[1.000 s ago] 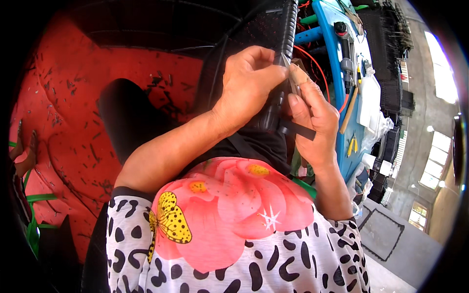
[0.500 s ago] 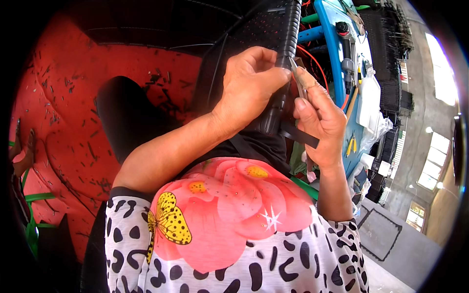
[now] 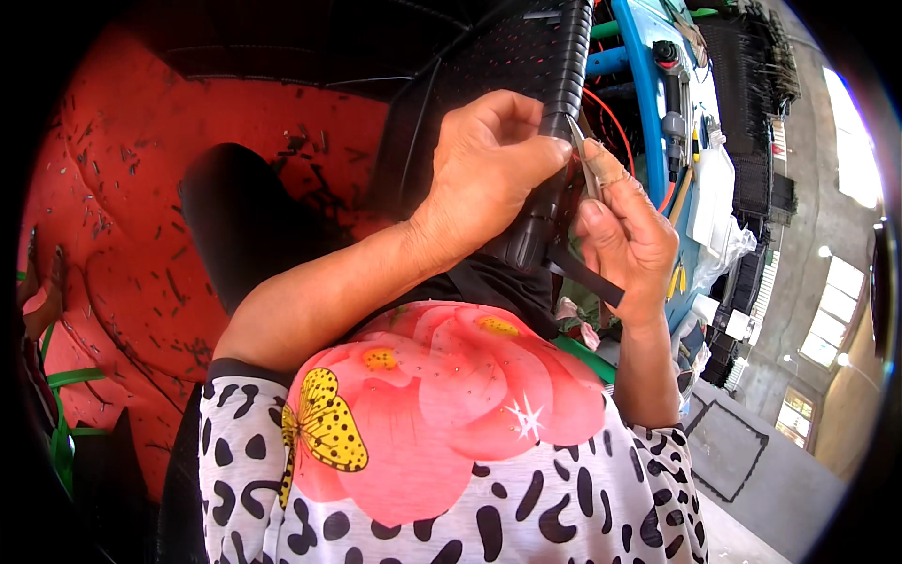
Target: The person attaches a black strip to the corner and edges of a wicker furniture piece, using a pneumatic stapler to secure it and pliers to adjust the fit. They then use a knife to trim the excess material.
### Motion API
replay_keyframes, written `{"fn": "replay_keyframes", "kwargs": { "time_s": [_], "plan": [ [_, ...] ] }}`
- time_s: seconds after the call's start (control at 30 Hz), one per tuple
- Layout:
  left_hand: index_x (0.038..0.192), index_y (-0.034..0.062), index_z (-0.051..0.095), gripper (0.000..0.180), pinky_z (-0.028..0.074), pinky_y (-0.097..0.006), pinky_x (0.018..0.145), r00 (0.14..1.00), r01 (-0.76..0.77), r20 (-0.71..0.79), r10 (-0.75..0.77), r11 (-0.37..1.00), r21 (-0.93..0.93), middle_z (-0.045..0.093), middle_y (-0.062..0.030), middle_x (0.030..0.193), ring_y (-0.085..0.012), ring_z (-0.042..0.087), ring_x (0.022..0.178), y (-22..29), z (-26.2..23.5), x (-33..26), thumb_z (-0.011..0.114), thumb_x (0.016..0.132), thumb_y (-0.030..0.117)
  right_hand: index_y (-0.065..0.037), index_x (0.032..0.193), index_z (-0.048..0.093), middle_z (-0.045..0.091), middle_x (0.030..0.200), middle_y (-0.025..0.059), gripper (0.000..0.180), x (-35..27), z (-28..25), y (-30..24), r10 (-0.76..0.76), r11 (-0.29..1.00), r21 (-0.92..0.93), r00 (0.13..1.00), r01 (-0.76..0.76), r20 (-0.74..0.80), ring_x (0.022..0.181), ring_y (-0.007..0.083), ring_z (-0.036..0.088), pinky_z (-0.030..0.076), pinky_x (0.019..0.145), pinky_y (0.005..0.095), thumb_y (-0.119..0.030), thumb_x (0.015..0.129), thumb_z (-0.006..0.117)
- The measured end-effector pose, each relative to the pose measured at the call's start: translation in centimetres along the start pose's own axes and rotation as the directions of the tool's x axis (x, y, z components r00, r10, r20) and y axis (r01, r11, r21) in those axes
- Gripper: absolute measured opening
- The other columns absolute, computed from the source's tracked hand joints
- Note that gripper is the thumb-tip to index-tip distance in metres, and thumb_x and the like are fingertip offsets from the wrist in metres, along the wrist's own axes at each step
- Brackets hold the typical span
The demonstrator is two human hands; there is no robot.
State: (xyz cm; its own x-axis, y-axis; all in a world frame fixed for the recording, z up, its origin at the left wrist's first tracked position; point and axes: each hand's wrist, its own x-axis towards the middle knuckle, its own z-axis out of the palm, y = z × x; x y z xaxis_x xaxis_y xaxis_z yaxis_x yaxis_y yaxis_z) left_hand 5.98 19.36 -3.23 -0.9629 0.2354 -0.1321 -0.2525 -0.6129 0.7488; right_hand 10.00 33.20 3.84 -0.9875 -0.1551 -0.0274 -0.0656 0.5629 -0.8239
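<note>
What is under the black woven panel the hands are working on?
Under the black woven panel lies a red floor strewn with small dark scraps. The left hand and right hand cover its lower edge, so what lies directly beneath there is hidden.

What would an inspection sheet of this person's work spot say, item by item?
Surface: red floor, strewn with small dark offcuts.
Job's things: black woven panel with a ribbed black edge; a black strip hangs from the edge.
Clutter: green straps at the left.
Hands: left hand grips the ribbed edge; right hand holds a thin metal blade against the edge.
Cables: red wire beside the blue frame.
Surroundings: stacked black panels, white bags, bright windows at the right.
</note>
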Motion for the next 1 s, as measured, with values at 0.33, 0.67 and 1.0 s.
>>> {"fn": "replay_keyframes", "kwargs": {
  "time_s": [0.33,0.67,1.0],
  "plan": [
    [0.095,-0.0029,0.055,0.021,0.045,-0.019,0.063,1.0,0.0,-0.001,0.0,0.997,0.073,0.06,-0.0046,0.081,-0.0069,0.056,0.069,-0.1,-0.2,0.1,0.058,0.077,0.006,0.002,0.12,0.051,0.064,0.096,0.0057,0.035,0.0,-0.4,-0.1,-0.016,0.998,-0.06,0.998,0.02,0.06,0.062,0.0033,0.05,0.042,0.056,0.0166,-0.005,0.086,0.054],
    [0.095,-0.0038,0.056,0.02,0.045,-0.019,0.064,1.0,-0.012,-0.012,0.012,0.998,0.067,0.061,-0.0048,0.081,-0.0068,0.055,0.069,-0.1,-0.1,0.0,0.057,0.077,0.006,0.003,0.12,0.05,0.061,0.101,0.0091,0.036,0.0,0.2,-0.6,-0.01,0.992,-0.123,1.0,0.009,-0.008,0.067,0.0046,0.052,0.042,0.059,0.0168,-0.006,0.086,0.054],
    [0.092,-0.0054,0.057,0.019,0.044,-0.019,0.064,0.998,-0.046,-0.046,0.051,0.995,0.094,0.06,-0.0041,0.08,-0.006,0.054,0.069,-0.1,0.5,0.0,0.056,0.077,0.006,0.005,0.122,0.047,0.053,0.119,0.0128,0.036,0.0,1.6,0.3,-0.161,0.964,-0.226,0.984,0.142,-0.071,0.107,0.0145,0.051,0.037,0.09,0.0235,-0.007,0.088,0.052]
  ]
}}
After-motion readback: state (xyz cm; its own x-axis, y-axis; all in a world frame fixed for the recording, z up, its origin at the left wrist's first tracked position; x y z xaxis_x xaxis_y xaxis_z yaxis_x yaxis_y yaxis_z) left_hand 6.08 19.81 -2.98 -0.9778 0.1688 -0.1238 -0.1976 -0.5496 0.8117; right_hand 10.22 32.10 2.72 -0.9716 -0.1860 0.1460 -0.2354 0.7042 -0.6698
